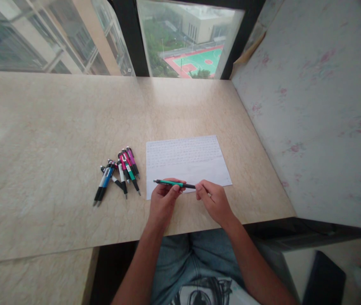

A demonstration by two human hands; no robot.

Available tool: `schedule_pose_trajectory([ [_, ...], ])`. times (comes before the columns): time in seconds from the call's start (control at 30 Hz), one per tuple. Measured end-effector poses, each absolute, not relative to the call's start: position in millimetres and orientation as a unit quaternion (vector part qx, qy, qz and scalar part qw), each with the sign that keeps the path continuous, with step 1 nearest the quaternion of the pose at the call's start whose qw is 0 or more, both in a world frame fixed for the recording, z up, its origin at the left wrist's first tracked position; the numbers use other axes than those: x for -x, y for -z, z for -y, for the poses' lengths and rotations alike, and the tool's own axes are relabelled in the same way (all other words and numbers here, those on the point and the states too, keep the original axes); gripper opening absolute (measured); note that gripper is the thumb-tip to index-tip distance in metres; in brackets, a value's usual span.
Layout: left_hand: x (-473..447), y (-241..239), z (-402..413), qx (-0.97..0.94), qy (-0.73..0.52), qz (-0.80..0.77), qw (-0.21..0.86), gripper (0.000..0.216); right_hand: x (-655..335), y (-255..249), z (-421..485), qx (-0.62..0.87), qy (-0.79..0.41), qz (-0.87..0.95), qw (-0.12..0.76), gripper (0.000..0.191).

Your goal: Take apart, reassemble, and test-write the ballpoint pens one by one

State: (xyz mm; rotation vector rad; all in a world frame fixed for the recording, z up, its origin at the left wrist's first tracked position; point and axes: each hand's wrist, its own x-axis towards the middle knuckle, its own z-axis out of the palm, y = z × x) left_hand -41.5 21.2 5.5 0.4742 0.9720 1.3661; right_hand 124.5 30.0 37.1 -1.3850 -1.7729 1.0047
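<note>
A green pen (171,183) lies level between both hands, just above the near edge of a white sheet of paper (187,161) covered in handwriting. My left hand (164,199) pinches the pen's green middle. My right hand (214,201) grips its dark right end with the fingertips. To the left of the sheet, several pens (118,173) in pink, purple, green, blue and white lie in a loose pile on the beige stone table (56,140).
A window runs along the table's far edge. A pale wall (314,114) borders the table on the right. The near edge of the table sits just above my lap. A dark flat object (325,277) lies low at the right.
</note>
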Motion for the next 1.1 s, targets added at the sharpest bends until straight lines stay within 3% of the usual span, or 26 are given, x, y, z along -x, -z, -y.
schedule_pose_trajectory([
  [0.1,41,-6,-21,-0.209,-0.599,-0.423,0.647,0.018,-125,-37,-31,0.536,-0.397,0.670,0.327,0.044],
  [0.23,41,-5,-20,-0.216,-0.599,-0.431,0.639,0.017,-125,-38,-31,0.538,-0.370,0.678,0.336,0.032],
  [0.43,43,1,-18,-0.261,-0.598,-0.443,0.615,0.019,-130,-41,-32,0.505,-0.398,0.709,0.291,0.044],
  [0.7,42,-8,-17,-0.387,-0.533,-0.518,0.546,0.021,-126,-54,-32,0.472,-0.268,0.804,0.245,0.013],
  [0.8,41,-12,-16,-0.410,-0.523,-0.515,0.541,0.022,-121,-53,-30,0.494,-0.282,0.793,0.217,0.007],
  [1.03,37,-12,-12,-0.463,-0.532,-0.502,0.500,0.016,-163,-35,-50,0.562,-0.287,0.655,0.417,0.004],
  [1.1,35,-10,-12,-0.494,-0.527,-0.502,0.476,0.013,-182,-31,-64,0.556,-0.309,0.616,0.465,0.011],
])
